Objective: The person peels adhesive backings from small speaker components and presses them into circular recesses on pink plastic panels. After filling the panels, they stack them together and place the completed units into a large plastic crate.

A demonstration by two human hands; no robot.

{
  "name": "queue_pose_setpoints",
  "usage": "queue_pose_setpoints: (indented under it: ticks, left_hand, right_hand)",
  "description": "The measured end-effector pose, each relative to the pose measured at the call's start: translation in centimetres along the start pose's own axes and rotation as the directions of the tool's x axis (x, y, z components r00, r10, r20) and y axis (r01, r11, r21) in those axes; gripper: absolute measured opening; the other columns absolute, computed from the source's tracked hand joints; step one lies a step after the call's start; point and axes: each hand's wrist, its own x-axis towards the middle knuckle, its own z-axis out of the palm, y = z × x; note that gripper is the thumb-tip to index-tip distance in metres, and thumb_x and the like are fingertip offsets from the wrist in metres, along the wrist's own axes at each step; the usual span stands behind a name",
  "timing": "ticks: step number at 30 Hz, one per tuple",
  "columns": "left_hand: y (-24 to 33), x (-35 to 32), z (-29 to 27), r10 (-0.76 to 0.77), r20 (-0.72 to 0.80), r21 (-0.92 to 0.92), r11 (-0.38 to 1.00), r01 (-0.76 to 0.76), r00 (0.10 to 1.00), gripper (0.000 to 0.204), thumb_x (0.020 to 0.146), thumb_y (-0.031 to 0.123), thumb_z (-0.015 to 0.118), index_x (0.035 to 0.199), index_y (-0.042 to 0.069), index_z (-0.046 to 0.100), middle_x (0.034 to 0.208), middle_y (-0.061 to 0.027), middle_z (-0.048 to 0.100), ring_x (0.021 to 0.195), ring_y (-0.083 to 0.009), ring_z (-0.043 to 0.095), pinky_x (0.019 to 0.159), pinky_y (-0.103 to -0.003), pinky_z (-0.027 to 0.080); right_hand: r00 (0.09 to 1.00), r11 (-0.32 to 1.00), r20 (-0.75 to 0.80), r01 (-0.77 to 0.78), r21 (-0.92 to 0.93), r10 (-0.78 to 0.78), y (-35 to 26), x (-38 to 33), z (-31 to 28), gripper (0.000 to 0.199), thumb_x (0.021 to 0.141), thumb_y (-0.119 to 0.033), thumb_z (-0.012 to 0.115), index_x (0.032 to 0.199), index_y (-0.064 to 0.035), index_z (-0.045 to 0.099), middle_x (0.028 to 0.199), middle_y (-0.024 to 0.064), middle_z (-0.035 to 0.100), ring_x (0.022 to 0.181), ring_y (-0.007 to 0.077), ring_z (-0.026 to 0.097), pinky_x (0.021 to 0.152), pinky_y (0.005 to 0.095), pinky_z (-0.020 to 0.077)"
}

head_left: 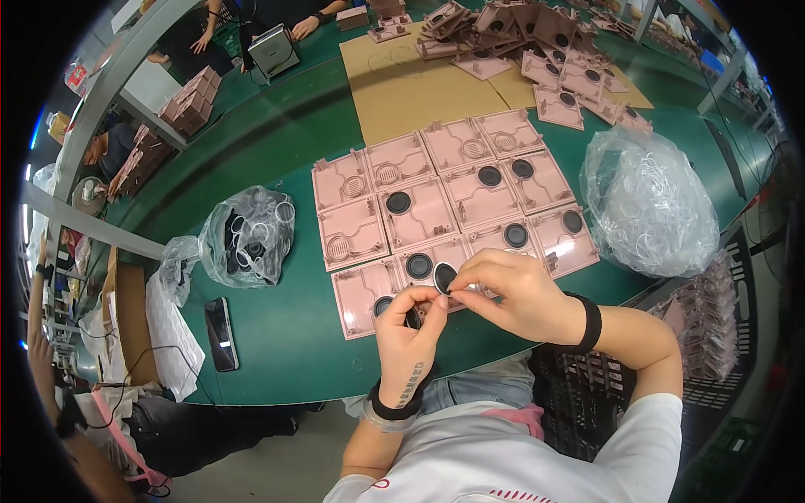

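Note:
Both hands meet over the near edge of a block of pink plastic panels (419,214). Between the fingertips of my left hand (411,327) and my right hand (516,289) is a black round speaker-like disc (445,277), tilted, with a white ring around its rim. My left hand pinches it from below, and my right thumb and fingers close on its right side. Another dark round part shows by my left palm; whether it is held I cannot tell. Several panels bear a black disc (398,202) in one corner; others show a bare round grille (339,247).
Left on the green table (277,335) are a clear bag (248,236) of black discs and white rings, a phone (221,334) and papers (172,335). A bulging bag of clear rings (650,205) stands right. Loose panels (520,38) lie piled on cardboard (390,84). Other people work beyond.

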Motion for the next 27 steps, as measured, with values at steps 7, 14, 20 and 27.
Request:
queue_pose_setpoints:
  ticks: [7, 14, 20, 27]
  left_hand:
    - [0.3, -0.2, 0.6, 0.163, -0.007, 0.231, 0.960, -0.157, 0.987, 0.006, 0.085, 0.003, 0.063, 0.088, -0.002, 0.061, 0.076, 0.0007, 0.058, 0.066, -0.0048, 0.046, 0.060, -0.018, 0.037]
    - [0.3, -0.2, 0.5, 0.234, 0.001, 0.330, 0.918, -0.221, 0.972, 0.006, 0.084, 0.002, 0.063, 0.087, -0.002, 0.061, 0.076, -0.0031, 0.059, 0.065, -0.0079, 0.048, 0.061, -0.021, 0.039]
    - [0.1, 0.1, 0.6, 0.261, 0.001, 0.327, 0.912, -0.247, 0.965, 0.006, 0.083, 0.003, 0.064, 0.086, -0.001, 0.060, 0.073, -0.0049, 0.058, 0.058, -0.0090, 0.047, 0.055, -0.022, 0.040]
    - [0.6, -0.2, 1.5, 0.303, -0.040, 0.407, 0.875, -0.261, 0.952, 0.006, 0.081, 0.003, 0.064, 0.084, 0.001, 0.060, 0.073, -0.0067, 0.057, 0.058, -0.0123, 0.051, 0.054, -0.025, 0.041]
  right_hand:
    - [0.998, 1.000, -0.065, 0.017, -0.022, -0.019, 0.5, -0.1, 0.4, 0.015, 0.074, -0.006, 0.071, 0.087, -0.0033, 0.065, 0.085, 0.0066, 0.063, 0.068, 0.0171, 0.061, 0.054, 0.0253, 0.0478]
    - [0.998, 1.000, -0.056, -0.028, 0.009, 0.029, 0.5, 0.1, 0.5, 0.014, 0.073, -0.005, 0.071, 0.086, -0.0033, 0.065, 0.083, 0.0050, 0.064, 0.056, 0.0109, 0.050, 0.048, 0.0228, 0.0404]
    - [0.998, 0.998, -0.040, -0.053, 0.024, 0.054, 0.4, 0.3, 0.1, 0.015, 0.073, -0.004, 0.071, 0.087, -0.0032, 0.065, 0.079, 0.0038, 0.062, 0.052, 0.0086, 0.044, 0.046, 0.0221, 0.0363]
    - [0.998, 1.000, -0.060, -0.031, 0.005, 0.031, -0.1, 0.4, -0.2, 0.018, 0.072, -0.003, 0.072, 0.087, -0.0037, 0.063, 0.076, 0.0038, 0.060, 0.051, 0.0092, 0.043, 0.045, 0.0232, 0.0353]
